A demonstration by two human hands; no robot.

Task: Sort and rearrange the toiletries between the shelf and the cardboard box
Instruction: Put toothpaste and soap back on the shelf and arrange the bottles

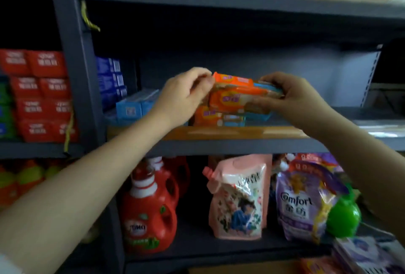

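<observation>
- Reaching up with both arms, I work at the middle board of the shelf (219, 133), where a small stack of orange soap packs (230, 98) sits near the front edge.
- My left hand (186, 93) has its fingers curled, the fingertips pinching the left end of the upper orange pack.
- My right hand (291, 96) curls round the right end of the same stack, thumb below and fingers on top, over a pale blue pack (268, 86) tucked in among the orange ones.
- The upper packs lie tilted and slightly askew on the lower ones; the lowest orange pack (207, 117) rests flat on the wooden board.
- Just to the left of the stack lie light blue boxes (137, 104), and behind them dark blue boxes (110, 78) stand stacked against the grey upright.
- In the next bay to the left, red packets (41, 96) are piled in rows.
- On the board below stand a red detergent bottle (149, 214), a pink refill pouch (238, 199) and a purple Comfort pouch (304, 203), all upright, with a green bottle (344, 219) just in front of the purple one.
- Printing on the soap packs is too blurred for me to read.
</observation>
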